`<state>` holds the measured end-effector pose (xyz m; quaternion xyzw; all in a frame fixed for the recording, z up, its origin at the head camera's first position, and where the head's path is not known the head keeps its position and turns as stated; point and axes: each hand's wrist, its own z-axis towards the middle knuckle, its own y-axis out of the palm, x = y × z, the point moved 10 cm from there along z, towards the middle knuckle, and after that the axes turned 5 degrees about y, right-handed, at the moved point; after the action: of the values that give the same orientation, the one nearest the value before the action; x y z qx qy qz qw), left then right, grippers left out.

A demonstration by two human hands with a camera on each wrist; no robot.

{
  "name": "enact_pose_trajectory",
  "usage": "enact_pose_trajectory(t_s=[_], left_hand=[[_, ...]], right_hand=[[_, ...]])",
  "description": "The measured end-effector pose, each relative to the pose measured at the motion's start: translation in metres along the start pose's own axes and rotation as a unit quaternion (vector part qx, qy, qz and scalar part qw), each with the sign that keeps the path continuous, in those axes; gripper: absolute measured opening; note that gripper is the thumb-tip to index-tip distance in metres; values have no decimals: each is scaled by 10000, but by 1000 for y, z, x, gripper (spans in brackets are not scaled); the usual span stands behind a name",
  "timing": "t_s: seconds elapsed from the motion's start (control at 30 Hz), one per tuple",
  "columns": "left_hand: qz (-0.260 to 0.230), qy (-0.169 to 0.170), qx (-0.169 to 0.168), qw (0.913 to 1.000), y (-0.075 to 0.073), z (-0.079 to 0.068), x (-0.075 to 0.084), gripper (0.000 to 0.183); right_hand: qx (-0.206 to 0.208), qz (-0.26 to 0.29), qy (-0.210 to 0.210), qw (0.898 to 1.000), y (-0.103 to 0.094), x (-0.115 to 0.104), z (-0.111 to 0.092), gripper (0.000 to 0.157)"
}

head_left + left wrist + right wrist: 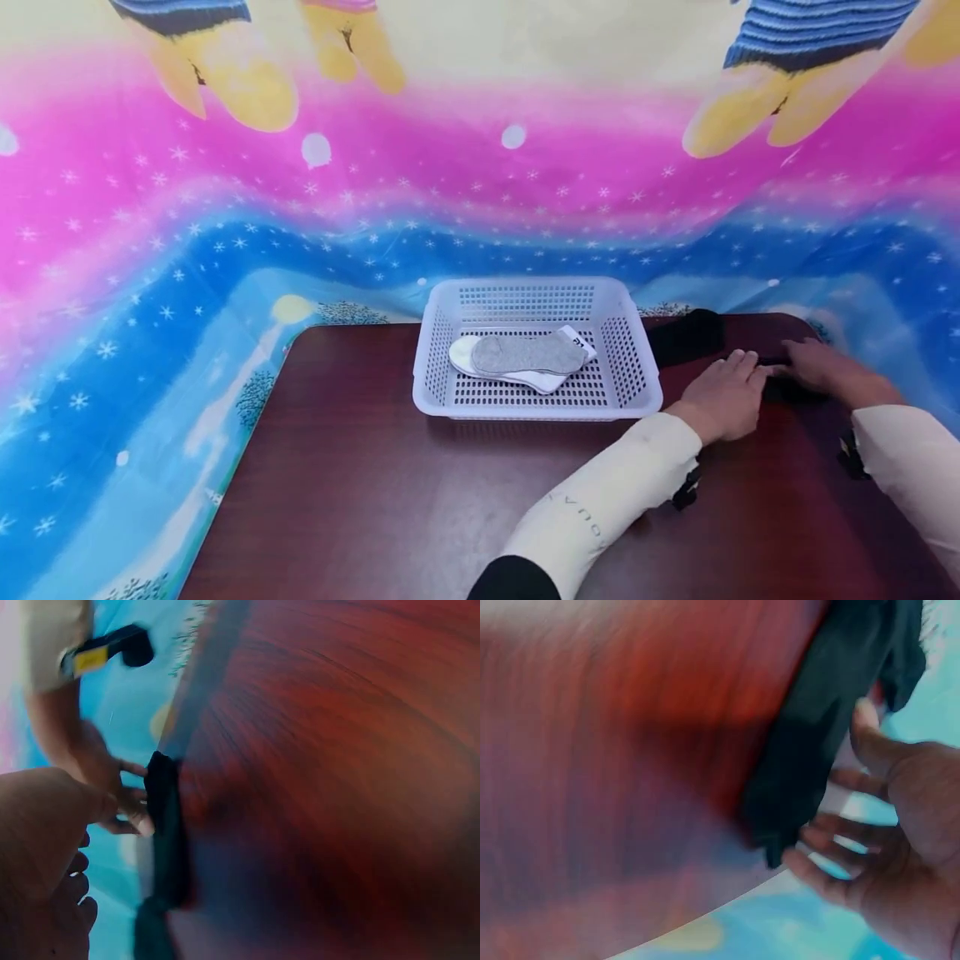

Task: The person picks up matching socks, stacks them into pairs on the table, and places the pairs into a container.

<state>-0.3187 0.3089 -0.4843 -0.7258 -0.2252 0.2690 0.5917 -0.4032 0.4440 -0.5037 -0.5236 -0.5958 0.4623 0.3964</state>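
Note:
A long black sock (802, 757) lies near the table's far right edge, under and between both hands in the head view. Along its outer side the right hand (828, 368) has its fingers spread, with fingertips and thumb right at the fabric. My left hand (723, 396) reaches over from the near side, fingers extended close to the right hand. In the left wrist view the left hand (45, 847) is beside the black sock, its palm partly out of frame. A second black sock (686, 337) lies flat between the basket and the hands.
A white plastic basket (555, 412) stands at the back middle of the dark red table (375, 483). Inside it lie a grey sock (525, 354) and white ones beneath. A printed cloth backdrop (450, 167) hangs behind the table.

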Motion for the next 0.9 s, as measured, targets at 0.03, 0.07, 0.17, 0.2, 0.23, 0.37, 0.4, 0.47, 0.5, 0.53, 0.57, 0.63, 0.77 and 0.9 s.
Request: enact_pose_trajectory(t_s=[0.03,0.07,0.17,0.2,0.23,0.37,0.4,0.47,0.5,0.53,0.57,0.63,0.77,0.9], left_hand=[[-199,-127,-129,9996,7,5,1,58],[-395,-231,-209,9987,14,9,3,58],[-923,-495,-432,9936,34,15,12,57],[-1040,-578,-497,9916,40,16,15,57],[-1053,-654,-530,9909,45,16,17,57],[-612,-872,-350,9937,46,21,21,62],[-450,-849,-221,9951,43,23,21,63],[-235,-785,-62,9966,42,25,17,63],[-170,-712,-26,9973,42,26,14,62],[-84,-615,-3,9981,43,26,13,62],[11,-503,11,9987,44,26,12,61],[181,-330,67,9993,47,25,10,57],[556,-177,229,9980,52,14,13,54],[1048,90,281,9941,56,-9,23,54]], right_hand=[[91,6,-70,9999,3,3,-1,70],[170,19,-111,9998,6,5,-1,68],[388,136,-154,9990,11,9,-3,61],[438,181,-151,9988,12,9,-3,59],[439,221,-122,9987,14,10,-3,59],[471,315,4,9984,13,13,-5,59],[495,324,54,9982,12,15,-7,60],[495,442,159,9977,11,15,-6,68],[513,496,219,9972,10,15,-6,71],[523,547,273,9968,9,15,-6,73],[540,576,332,9963,9,16,-7,73],[581,454,373,9966,9,13,-8,74],[725,80,201,9971,13,-3,-17,58],[914,44,77,9958,17,-27,-34,44]])
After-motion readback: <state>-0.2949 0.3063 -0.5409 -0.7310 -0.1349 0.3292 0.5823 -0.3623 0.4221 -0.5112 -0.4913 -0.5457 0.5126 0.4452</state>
